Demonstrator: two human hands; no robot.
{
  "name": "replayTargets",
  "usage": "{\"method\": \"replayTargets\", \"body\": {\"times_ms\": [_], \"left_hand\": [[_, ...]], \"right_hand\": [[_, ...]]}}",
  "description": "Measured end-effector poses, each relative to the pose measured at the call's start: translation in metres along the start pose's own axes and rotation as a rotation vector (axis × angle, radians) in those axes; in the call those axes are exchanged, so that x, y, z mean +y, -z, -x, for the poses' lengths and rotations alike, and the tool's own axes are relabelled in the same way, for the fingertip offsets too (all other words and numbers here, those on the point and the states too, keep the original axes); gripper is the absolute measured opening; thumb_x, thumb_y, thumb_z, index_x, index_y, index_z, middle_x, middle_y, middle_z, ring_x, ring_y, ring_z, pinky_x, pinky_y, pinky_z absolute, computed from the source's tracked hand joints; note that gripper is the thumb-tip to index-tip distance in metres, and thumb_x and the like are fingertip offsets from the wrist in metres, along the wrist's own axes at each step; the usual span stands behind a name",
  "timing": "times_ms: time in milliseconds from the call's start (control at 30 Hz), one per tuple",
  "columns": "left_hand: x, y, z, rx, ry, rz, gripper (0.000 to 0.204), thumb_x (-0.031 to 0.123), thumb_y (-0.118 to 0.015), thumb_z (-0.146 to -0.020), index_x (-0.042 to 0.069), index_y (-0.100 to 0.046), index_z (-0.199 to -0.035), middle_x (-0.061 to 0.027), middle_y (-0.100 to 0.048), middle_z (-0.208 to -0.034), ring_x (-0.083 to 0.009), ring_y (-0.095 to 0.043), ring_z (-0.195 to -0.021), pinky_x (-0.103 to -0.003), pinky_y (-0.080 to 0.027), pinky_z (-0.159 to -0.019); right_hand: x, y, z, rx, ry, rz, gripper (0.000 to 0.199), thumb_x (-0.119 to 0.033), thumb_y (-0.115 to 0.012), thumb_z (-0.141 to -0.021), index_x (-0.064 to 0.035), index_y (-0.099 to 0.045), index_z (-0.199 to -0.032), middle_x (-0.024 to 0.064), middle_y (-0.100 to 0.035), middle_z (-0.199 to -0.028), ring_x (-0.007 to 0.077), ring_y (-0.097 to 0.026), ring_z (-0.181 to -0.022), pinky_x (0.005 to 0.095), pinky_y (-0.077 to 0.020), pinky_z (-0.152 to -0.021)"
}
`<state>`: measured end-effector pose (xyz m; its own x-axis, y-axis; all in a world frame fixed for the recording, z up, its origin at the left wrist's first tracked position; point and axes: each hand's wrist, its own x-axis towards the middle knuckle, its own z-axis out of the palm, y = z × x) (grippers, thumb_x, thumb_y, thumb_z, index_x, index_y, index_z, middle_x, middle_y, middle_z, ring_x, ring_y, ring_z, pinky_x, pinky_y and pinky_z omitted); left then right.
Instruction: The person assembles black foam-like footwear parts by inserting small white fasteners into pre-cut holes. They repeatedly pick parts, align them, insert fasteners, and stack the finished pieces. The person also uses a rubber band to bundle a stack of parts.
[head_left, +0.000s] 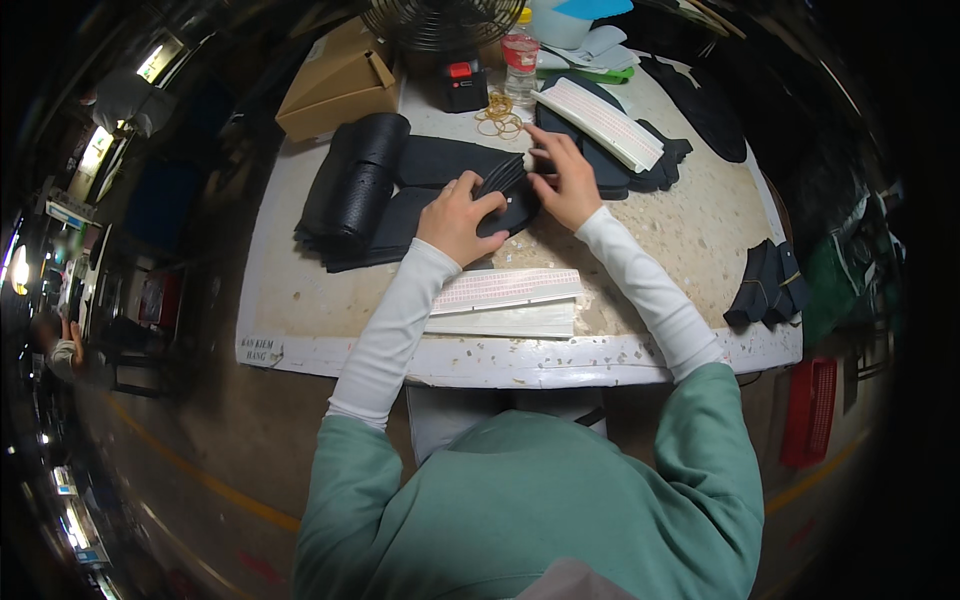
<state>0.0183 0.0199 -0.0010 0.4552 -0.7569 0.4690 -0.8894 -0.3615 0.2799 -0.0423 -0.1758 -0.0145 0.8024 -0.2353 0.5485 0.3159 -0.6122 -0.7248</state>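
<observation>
My left hand [462,222] curls its fingers over a small stack of thin black pieces [508,178], with the thumb along the near side. At the stack's right end, the fingertips and thumb of my right hand [566,182] close in on its edge. A small pale spot shows by those fingertips; what it is I cannot make out. Flat black panels [455,158] lie under and behind the stack. Left of them rests a rolled black perforated sheet [366,180]. Closer to me are white strips with red printed marks [510,290].
Yellow rubber bands [498,118] lie beyond my hands, near a clear bottle [520,68]. A cardboard box [335,85] and a fan [435,22] stand at the back. Another white strip [600,125] lies on black pieces at right. Banded black bundles [765,285] sit near the right edge.
</observation>
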Motion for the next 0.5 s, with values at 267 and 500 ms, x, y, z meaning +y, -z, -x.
{"method": "replayTargets", "body": {"times_ms": [267, 500], "left_hand": [[-0.024, 0.047, -0.014, 0.411, 0.111, 0.122, 0.014, 0.013, -0.069, -0.07, 0.009, -0.063, -0.082, -0.0163, -0.059, -0.081, -0.04, -0.06, -0.078, -0.042, -0.05, -0.089], [-0.125, 0.103, 0.009, 0.82, 0.323, 0.111, 0.013, 0.013, -0.072, -0.076, 0.007, -0.065, -0.085, -0.0109, -0.066, -0.083, -0.0272, -0.064, -0.083, -0.034, -0.049, -0.082]], "right_hand": [[-0.001, 0.034, 0.034, 0.032, 0.028, 0.121, 0.044, 0.004, -0.06, -0.082, -0.0104, -0.06, -0.123, 0.0096, -0.055, -0.113, 0.0178, -0.062, -0.093, 0.0234, -0.055, -0.067], [-0.003, 0.049, 0.043, -0.101, 0.006, 0.093, 0.029, -0.001, -0.061, -0.085, -0.0085, -0.067, -0.112, 0.0063, -0.061, -0.105, 0.0146, -0.063, -0.089, 0.0225, -0.0523, -0.064]]}}
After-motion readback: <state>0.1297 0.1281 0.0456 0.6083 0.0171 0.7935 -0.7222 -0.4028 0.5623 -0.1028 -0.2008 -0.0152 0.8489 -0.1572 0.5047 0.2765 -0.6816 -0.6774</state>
